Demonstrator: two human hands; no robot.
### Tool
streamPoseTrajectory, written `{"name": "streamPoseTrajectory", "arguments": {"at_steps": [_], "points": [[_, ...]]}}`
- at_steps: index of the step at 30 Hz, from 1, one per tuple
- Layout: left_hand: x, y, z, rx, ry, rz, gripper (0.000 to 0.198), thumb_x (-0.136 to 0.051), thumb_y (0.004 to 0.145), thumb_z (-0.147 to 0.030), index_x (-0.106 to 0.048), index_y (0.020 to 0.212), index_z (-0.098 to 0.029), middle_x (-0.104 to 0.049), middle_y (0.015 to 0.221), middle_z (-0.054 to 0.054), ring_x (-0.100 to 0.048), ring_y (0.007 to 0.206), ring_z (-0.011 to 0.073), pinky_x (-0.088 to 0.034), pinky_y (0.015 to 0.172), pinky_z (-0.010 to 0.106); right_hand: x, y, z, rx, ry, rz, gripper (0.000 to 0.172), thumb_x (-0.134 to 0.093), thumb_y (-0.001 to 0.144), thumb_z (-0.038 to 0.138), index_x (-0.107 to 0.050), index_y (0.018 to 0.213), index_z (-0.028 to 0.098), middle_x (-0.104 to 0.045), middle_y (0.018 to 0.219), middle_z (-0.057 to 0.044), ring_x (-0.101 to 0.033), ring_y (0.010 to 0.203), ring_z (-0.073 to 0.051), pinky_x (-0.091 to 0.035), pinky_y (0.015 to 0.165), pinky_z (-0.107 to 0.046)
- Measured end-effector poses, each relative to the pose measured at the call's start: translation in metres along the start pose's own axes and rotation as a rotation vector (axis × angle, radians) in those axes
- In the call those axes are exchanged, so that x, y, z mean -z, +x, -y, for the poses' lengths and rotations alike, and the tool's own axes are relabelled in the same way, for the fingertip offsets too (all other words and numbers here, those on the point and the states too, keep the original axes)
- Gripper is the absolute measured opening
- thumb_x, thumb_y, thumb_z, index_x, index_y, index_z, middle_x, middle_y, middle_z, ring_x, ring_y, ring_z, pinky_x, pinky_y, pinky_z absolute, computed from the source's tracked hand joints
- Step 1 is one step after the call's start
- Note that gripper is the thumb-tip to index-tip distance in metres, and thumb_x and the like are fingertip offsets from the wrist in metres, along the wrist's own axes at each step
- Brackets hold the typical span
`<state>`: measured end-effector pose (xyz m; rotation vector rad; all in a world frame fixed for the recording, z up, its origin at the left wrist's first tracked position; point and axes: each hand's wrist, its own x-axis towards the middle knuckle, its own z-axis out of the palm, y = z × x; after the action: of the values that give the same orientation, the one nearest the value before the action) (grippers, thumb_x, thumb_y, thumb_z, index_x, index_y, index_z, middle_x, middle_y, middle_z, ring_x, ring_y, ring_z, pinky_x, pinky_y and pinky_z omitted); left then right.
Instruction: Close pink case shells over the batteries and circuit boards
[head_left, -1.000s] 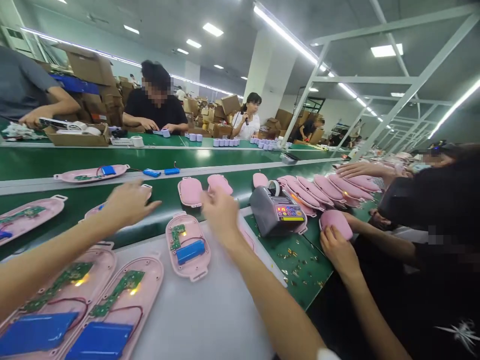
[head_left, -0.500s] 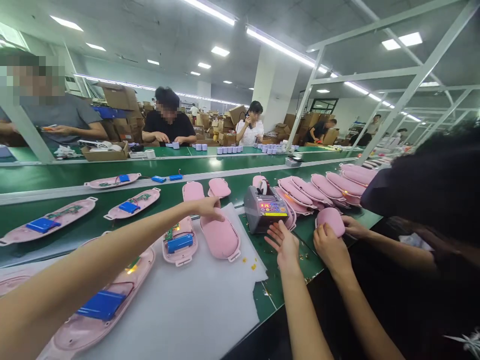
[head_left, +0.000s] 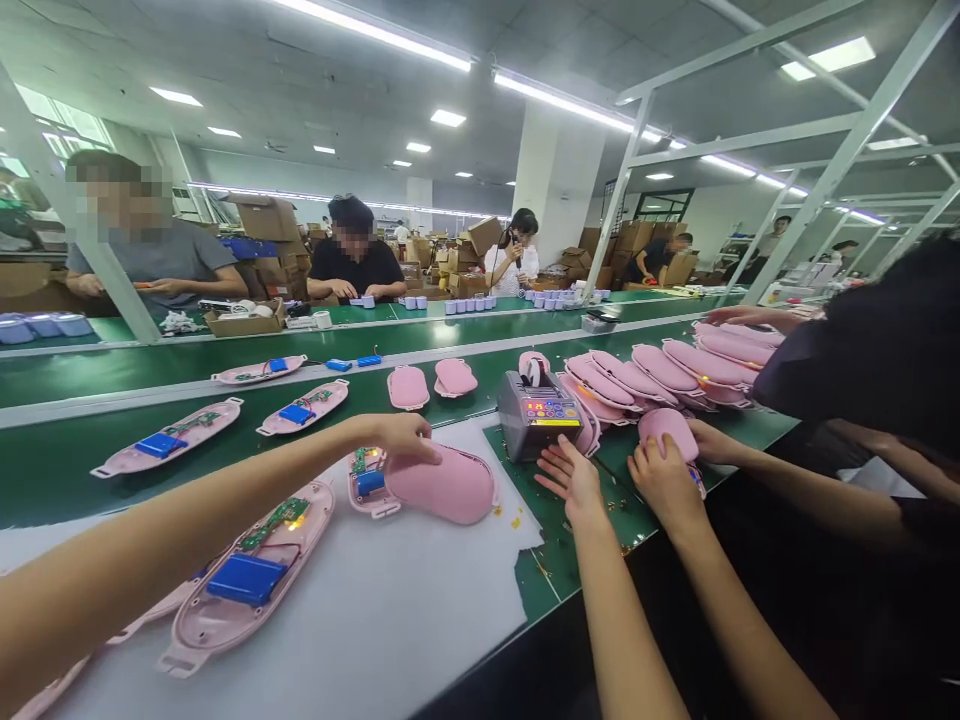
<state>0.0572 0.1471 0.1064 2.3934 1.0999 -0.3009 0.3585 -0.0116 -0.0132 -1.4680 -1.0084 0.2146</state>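
My left hand (head_left: 405, 436) reaches across from the left, closed on the upper end of a pink oval casing (head_left: 442, 484). This casing lies tilted over part of an open pink shell (head_left: 373, 503) with a blue battery pack (head_left: 370, 484) and green circuit board in it. My right hand (head_left: 570, 482), palm up with fingers spread, is just in front of a grey tape dispenser (head_left: 536, 420) with a lit display and holds nothing. To its right, a co-worker's hands (head_left: 667, 478) hold another pink casing (head_left: 667, 436).
A larger open shell (head_left: 251, 570) with battery and lit board lies on the white foam sheet (head_left: 337, 620). More open shells (head_left: 165, 440) are at left. Closed pink casings (head_left: 637, 375) are piled beyond the dispenser. Several people work across the green bench (head_left: 360, 335).
The casing in my left hand has turned from upright to sideways, now partly covering the neighbouring open shell. My right hand stays open by the dispenser. The view has shifted slightly left.
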Motion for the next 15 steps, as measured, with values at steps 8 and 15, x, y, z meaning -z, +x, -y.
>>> {"name": "streamPoseTrajectory", "arguments": {"at_steps": [8, 15], "points": [[-0.059, -0.085, -0.003, 0.129, -0.348, -0.029, 0.08, -0.062, 0.073, -0.045, -0.04, 0.145, -0.017, -0.067, 0.091, 0.007, -0.063, 0.071, 0.0211, -0.044, 0.053, 0.024, -0.052, -0.029, 0.031, -0.41, 0.424, -0.187, 0.043, -0.074, 0.063, 0.056, -0.062, 0.075, 0.017, -0.066, 0.063, -0.003, -0.065, 0.058, -0.016, -0.059, 0.057, -0.031], [-0.23, -0.164, -0.01, 0.332, -1.612, -0.456, 0.094, -0.069, 0.071, -0.062, -0.022, 0.145, -0.026, -0.061, 0.115, 0.012, -0.066, 0.091, 0.0258, -0.056, 0.073, 0.037, -0.07, -0.182, 0.1, -0.151, -0.023, 0.377, 0.068, -0.072, 0.073, 0.052, -0.06, 0.133, 0.02, -0.057, 0.139, -0.015, -0.055, 0.128, -0.036, -0.051, 0.101, -0.05]]}}
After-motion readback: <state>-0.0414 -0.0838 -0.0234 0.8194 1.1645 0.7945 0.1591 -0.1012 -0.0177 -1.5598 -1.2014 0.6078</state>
